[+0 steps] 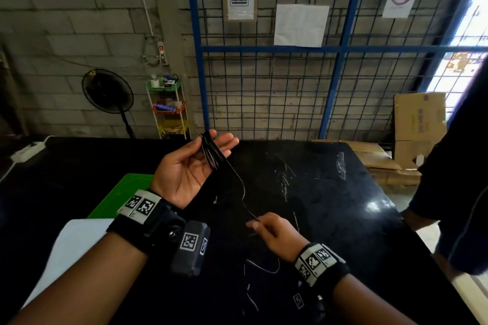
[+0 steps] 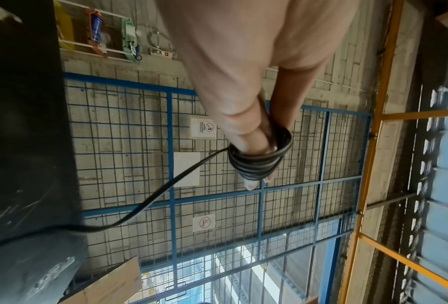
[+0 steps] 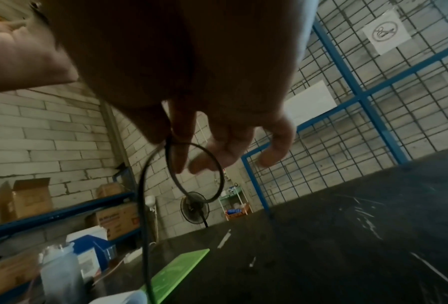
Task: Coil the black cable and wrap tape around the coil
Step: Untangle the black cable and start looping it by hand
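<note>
While your left hand (image 1: 194,163) is held palm-up above the far half of the black table (image 1: 330,192), its fingers are straight and the black cable (image 1: 211,152) is wound in several turns around them; the left wrist view shows the turns (image 2: 259,162) stacked near the fingertips, with only the tips poking out past them. One loose strand leaves the coil and runs down to your right hand (image 1: 274,232), which pinches it between thumb and forefinger just above the table's middle. In the right wrist view that hand (image 3: 217,127) is dark and blurred, so the exact pinch is hard to make out, though a small loop of cable (image 3: 199,170) hangs below the fingers. Against the black table the rest of the cable is nearly lost; only thin glints trace it toward the near edge. A green mat (image 1: 124,192) lies by the left edge, partly hidden behind your left wrist. No tape roll can be made out.
</note>
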